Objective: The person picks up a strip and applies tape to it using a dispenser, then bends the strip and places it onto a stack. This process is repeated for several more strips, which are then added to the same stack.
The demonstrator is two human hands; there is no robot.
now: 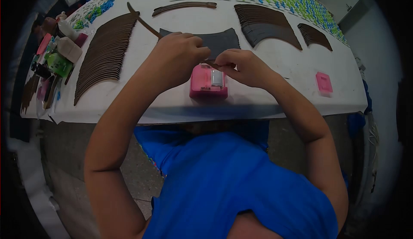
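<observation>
while left fingers (202,52) and right fingers (228,59) pinch a brown strip (148,27), the pink box (208,94) has room right, table (262,100) edge in front.

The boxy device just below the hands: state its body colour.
Pink; the boxy device shows best in the head view.

plain blue top (232,174), short-sleeved or sleeveless, hard to tell
</observation>
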